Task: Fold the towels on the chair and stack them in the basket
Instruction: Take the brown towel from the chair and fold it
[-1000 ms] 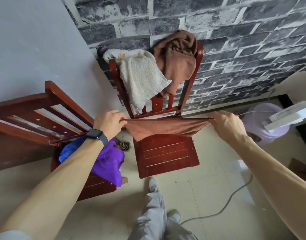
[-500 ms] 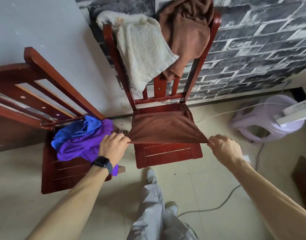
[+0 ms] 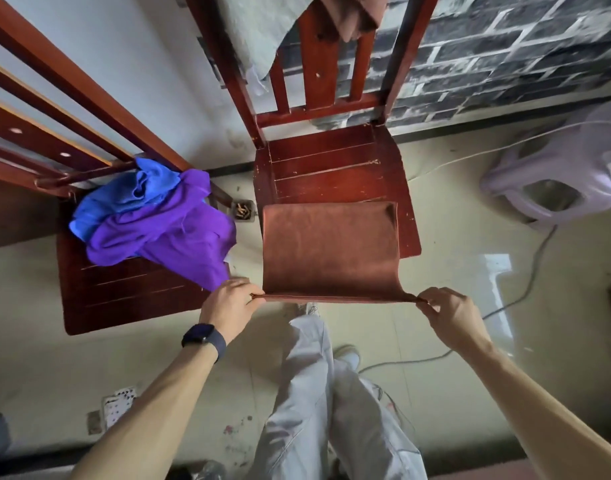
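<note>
Head view. Your left hand [image 3: 232, 301] and right hand [image 3: 447, 311] each pinch a near corner of the brown towel [image 3: 330, 251], fingers closed tight on the doubled edge. The towel's far part lies flat on the front of the middle chair's seat [image 3: 331, 161]; the near edge is stretched taut between your hands, off the seat's front and above your legs.

Progress, judged from this view: early. This towel looks folded at least once, not yet down to a stackable size. Left to do: a pale towel [image 3: 259, 32] and another brown one [image 3: 357, 13] draped over the chair back, plus a blue cloth [image 3: 138, 188] and a purple cloth [image 3: 165, 233] heaped on the left chair [image 3: 124, 296]. No basket is in view, so you cannot tell what is stacked.

Room: the rear seat boards are bare, good for laying the next fold. Purple cloth hangs just beside your left hand. On the right, open floor with a cable [image 3: 525, 271] and a lilac stool [image 3: 556, 181], well apart.
</note>
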